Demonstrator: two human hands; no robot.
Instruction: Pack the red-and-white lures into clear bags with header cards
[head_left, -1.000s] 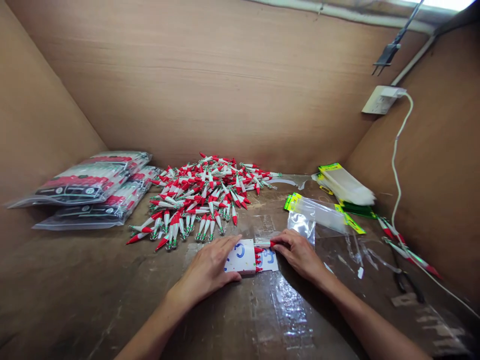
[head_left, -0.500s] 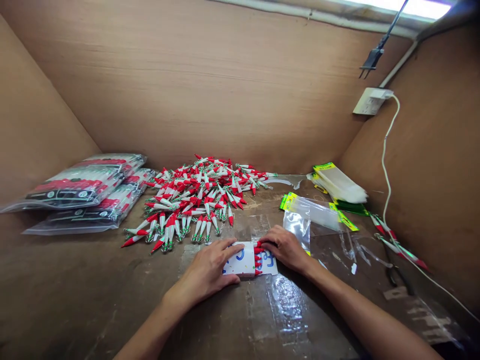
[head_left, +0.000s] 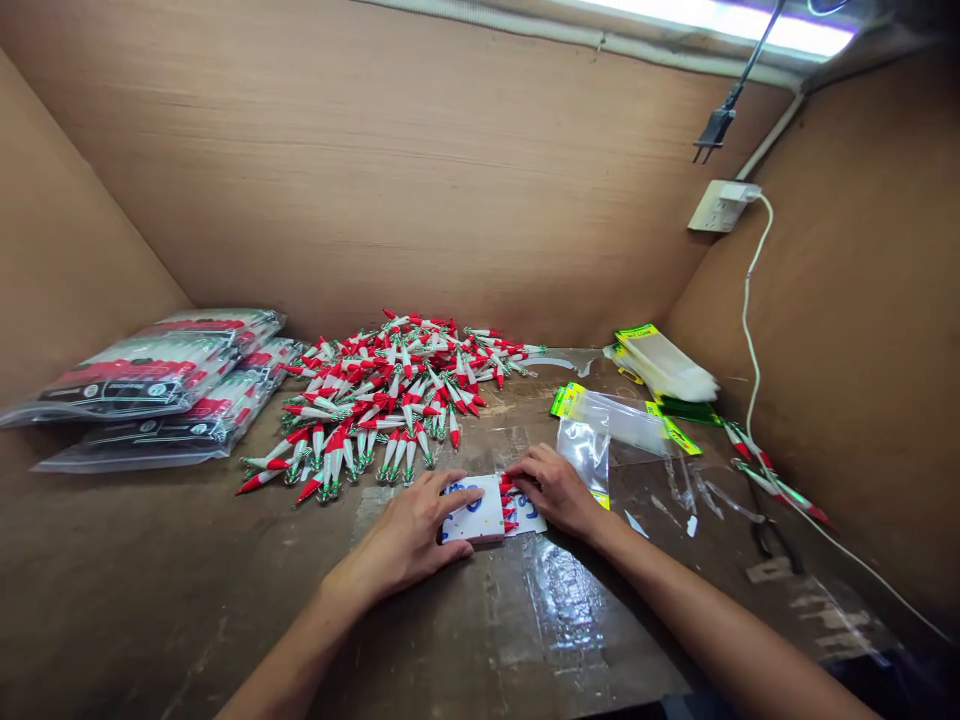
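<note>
A small white card holder with blue writing (head_left: pixel 484 520) lies on the table in front of me. My left hand (head_left: pixel 397 545) grips it from the left, with the thumb at the near edge and the fingers across the top. Red tips of several squid jigs (head_left: pixel 510 513) stick out of its right end, over a white flap with blue marks. My right hand (head_left: pixel 561 492) has its fingers curled at the uppermost red tip. Behind the hands spreads a large pile of red and white squid jigs (head_left: pixel 397 390) with green-wrapped hooks.
Filled clear bags (head_left: pixel 165 375) are stacked at the left. Plastic sleeves with yellow-green headers (head_left: pixel 630 425) lie right of the pile, more (head_left: pixel 667 365) behind. At the far right are loose jigs (head_left: pixel 787 490), black-handled pliers (head_left: pixel 776 540) and a white cable (head_left: pixel 750 320). A plug (head_left: pixel 716 130) hangs above.
The view has shifted slightly, so the scene sits a little further left. Both hands stay at the card holder, and its visible blue marks have changed a little.
</note>
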